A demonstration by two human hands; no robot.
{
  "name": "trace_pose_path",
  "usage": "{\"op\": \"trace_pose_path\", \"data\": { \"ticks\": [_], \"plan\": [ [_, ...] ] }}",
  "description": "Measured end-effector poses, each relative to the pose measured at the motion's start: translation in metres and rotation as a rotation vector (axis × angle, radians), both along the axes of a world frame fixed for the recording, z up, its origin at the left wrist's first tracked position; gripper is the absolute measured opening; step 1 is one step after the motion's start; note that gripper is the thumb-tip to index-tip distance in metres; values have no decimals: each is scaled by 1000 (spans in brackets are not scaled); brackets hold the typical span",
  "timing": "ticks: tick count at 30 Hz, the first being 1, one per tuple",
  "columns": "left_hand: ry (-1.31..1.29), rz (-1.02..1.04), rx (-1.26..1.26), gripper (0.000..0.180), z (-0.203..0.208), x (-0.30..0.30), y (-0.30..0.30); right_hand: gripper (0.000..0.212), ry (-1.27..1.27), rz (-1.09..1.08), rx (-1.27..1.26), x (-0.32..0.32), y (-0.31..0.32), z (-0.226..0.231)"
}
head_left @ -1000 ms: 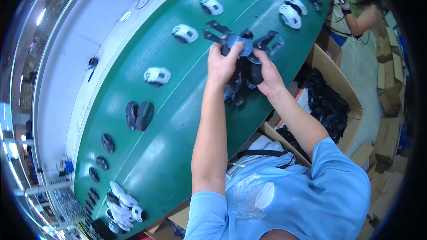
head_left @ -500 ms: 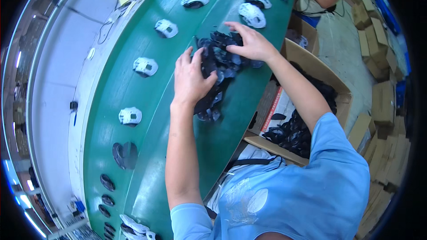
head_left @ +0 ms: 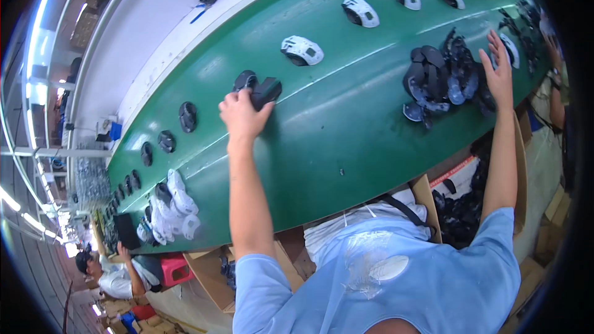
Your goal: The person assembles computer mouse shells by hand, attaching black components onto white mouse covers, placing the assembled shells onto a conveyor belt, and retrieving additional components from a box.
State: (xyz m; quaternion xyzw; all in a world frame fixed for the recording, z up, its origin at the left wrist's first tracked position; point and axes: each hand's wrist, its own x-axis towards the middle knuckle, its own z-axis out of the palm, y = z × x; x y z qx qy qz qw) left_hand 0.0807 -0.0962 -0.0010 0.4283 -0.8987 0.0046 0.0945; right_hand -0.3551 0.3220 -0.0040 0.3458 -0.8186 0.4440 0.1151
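My left hand [head_left: 242, 116] has reached across the green belt [head_left: 346, 124]. Its fingers and thumb close around a glossy black mouse shell [head_left: 268, 91], and a second black mouse shell [head_left: 245, 80] touches it just behind. The fingertips are partly hidden by the pieces. Off to the right, my right hand [head_left: 499, 77] is open, fingers stretched upward and holding nothing. It hovers beside a loose heap of dark curved plastic pieces [head_left: 427, 77]. A white mouse shell [head_left: 510, 51] lies just beyond that hand.
White mouse shells [head_left: 302, 51] sit spaced along the far lane; black ones [head_left: 187, 117] run left. White shells [head_left: 176, 204] pile near the left front edge. A cardboard box [head_left: 520, 176] of black pieces stands by my right arm. Another person [head_left: 117, 275] sits at far left.
My view has swung left. My left hand has left the dark heap and gone to the black shells. The right hand has come off the heap and opened wider.
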Motion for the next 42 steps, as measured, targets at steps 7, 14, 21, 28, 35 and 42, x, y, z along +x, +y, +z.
{"op": "trace_pose_path", "data": {
  "ticks": [7, 14, 21, 28, 35, 42],
  "plan": [
    [223, -413, 54, 43, 12, -22, 22, 41, -14, 97, -283, 97, 26, 56],
    [149, -764, 177, 51, 8, -110, 117, 24, -47, 244, 28, 217, 36, 65],
    [-134, -766, 192, 86, -3, -137, -39, 16, -110, -73, 45, 211, 150, -6],
    [-365, -642, 156, 70, 22, -131, -72, 21, -466, -423, 135, 201, 202, -78],
    [116, -573, 408, 63, -12, -107, -81, 38, -496, -131, 800, 224, 199, -204],
    [234, -360, 346, 58, -12, -56, 17, 31, -544, -142, 741, 241, 207, -228]
  ]
}}
